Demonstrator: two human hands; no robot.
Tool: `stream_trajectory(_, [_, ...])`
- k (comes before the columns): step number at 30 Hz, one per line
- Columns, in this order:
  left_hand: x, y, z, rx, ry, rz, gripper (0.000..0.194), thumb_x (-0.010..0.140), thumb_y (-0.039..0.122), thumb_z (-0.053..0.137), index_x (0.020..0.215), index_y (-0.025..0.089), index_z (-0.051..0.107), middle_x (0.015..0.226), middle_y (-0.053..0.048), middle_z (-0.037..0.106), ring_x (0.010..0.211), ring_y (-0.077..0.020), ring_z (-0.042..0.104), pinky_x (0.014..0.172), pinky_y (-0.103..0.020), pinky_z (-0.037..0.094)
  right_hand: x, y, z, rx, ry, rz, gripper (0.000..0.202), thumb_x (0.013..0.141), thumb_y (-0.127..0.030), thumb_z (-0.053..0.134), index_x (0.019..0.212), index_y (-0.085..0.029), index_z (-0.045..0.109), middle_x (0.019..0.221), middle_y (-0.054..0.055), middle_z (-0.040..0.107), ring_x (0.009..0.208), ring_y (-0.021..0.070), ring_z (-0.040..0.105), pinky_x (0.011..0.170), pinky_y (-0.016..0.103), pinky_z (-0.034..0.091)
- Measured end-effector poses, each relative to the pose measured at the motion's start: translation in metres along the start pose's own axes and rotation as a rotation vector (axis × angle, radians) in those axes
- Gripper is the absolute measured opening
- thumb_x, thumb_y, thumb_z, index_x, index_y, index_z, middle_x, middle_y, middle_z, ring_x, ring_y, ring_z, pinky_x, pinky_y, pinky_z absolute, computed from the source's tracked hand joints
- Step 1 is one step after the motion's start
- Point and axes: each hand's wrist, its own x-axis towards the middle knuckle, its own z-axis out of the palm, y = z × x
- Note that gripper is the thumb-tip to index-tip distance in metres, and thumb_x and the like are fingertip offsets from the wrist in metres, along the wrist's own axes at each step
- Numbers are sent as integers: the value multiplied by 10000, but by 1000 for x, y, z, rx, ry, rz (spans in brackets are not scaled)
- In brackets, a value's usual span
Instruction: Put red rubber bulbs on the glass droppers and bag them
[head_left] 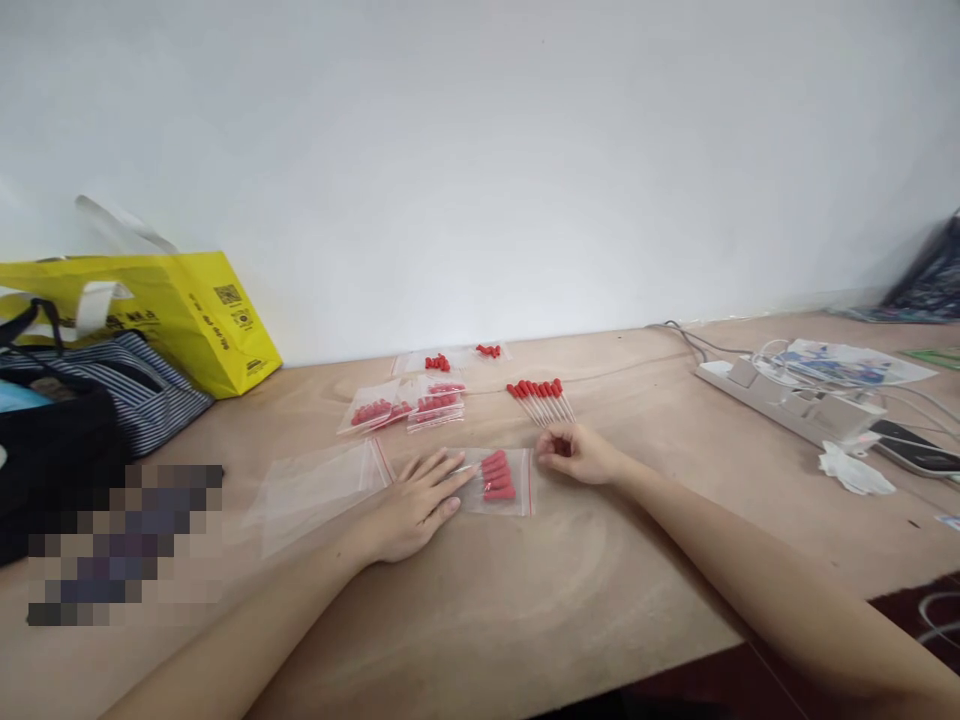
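My left hand [416,505] lies flat with fingers spread, its fingertips on the left part of a clear zip bag [517,500]. Inside that bag are several red bulb-like heads [497,475], with thin clear stems running toward my fingers. Just right of the bag's red-lined mouth, my right hand [574,455] rests on the table, its fingers curled together. Whatever may be in them is hidden. Right behind it, a row of slim dropper-like sticks [551,408] with red heads lies fanned out. Flat clear zip bags [322,490] lie beside and under my left hand.
Filled zip bags [435,405] with red items lie farther back, and two small red clusters [437,363] lie near the wall. A yellow bag [217,320] and a striped bag [150,390] stand left. A power strip [780,400], cables and crumpled tissue [855,470] are at right.
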Motion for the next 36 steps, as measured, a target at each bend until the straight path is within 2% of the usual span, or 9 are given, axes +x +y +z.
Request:
stream_trajectory(3, [14, -5, -1, 73, 47, 64, 398, 901, 285, 265, 1286, 372, 314, 1394, 20, 275, 1296, -247, 152, 1003, -545, 124, -4, 3, -8, -87, 4, -41, 150, 666, -150, 534, 799, -157, 603, 622, -26, 507, 514, 68, 424, 481, 179, 355])
stream_trajectory(5, [26, -8, 0, 138, 181, 49, 393, 881, 237, 296, 1244, 343, 402, 1376, -2, 314, 1286, -255, 180, 1005, -551, 108, -7, 1, -10, -116, -51, -77, 209, 668, -144, 522, 853, -166, 617, 633, -24, 516, 515, 69, 424, 481, 178, 355])
stream_trajectory(9, [34, -2, 5, 40, 426, 11, 340, 866, 257, 341, 1147, 199, 524, 1233, -81, 480, 1175, -220, 383, 994, -419, 289, -9, -6, -6, -145, -100, -127, 279, 686, -187, 547, 954, -181, 626, 652, -12, 541, 542, 85, 456, 498, 189, 372])
stream_trajectory(15, [14, 17, 13, -101, 386, 252, 386, 790, 386, 507, 1113, 177, 544, 1145, -78, 552, 1075, -204, 486, 928, -348, 409, -10, -14, 5, -235, -79, -243, 304, 719, -211, 551, 1017, -200, 615, 657, 1, 542, 573, 104, 471, 536, 209, 377])
stream_trajectory(20, [19, 7, 18, -84, 456, 226, 278, 838, 285, 448, 1047, 166, 587, 1089, -85, 588, 1029, -180, 529, 887, -325, 450, -9, -16, 10, -353, -50, -342, 285, 757, -256, 530, 1029, -207, 600, 674, 17, 557, 637, 131, 498, 609, 242, 383])
stream_trajectory(24, [24, -5, 17, -66, 516, 261, 304, 819, 310, 500, 1074, 155, 558, 1094, -95, 582, 1012, -183, 543, 864, -322, 470, -8, -16, 14, -541, 4, -482, 264, 795, -315, 498, 1007, -195, 598, 710, 38, 581, 659, 138, 498, 649, 267, 352])
stream_trajectory(30, [13, -19, 10, 223, 647, 596, 222, 821, 170, 507, 1037, 158, 553, 958, -65, 647, 859, -149, 609, 759, -278, 519, -3, -16, 25, -871, 187, -795, 180, 835, -205, 441, 827, -163, 616, 622, 14, 559, 586, 107, 432, 635, 276, 282])
stream_trajectory(33, [14, -19, 10, 353, 720, 612, 175, 821, 113, 481, 966, 146, 574, 883, -56, 671, 779, -145, 628, 706, -279, 532, 0, -17, 28, -951, 251, -880, 181, 829, -153, 442, 745, -154, 602, 575, -6, 529, 563, 99, 400, 630, 278, 271])
stream_trajectory(36, [17, -16, 10, 399, 777, 604, 141, 822, 108, 472, 885, 141, 593, 825, -45, 682, 722, -146, 637, 643, -269, 539, 2, -19, 29, -995, 306, -936, 161, 826, -131, 444, 779, -142, 598, 560, -14, 512, 564, 100, 391, 627, 280, 272])
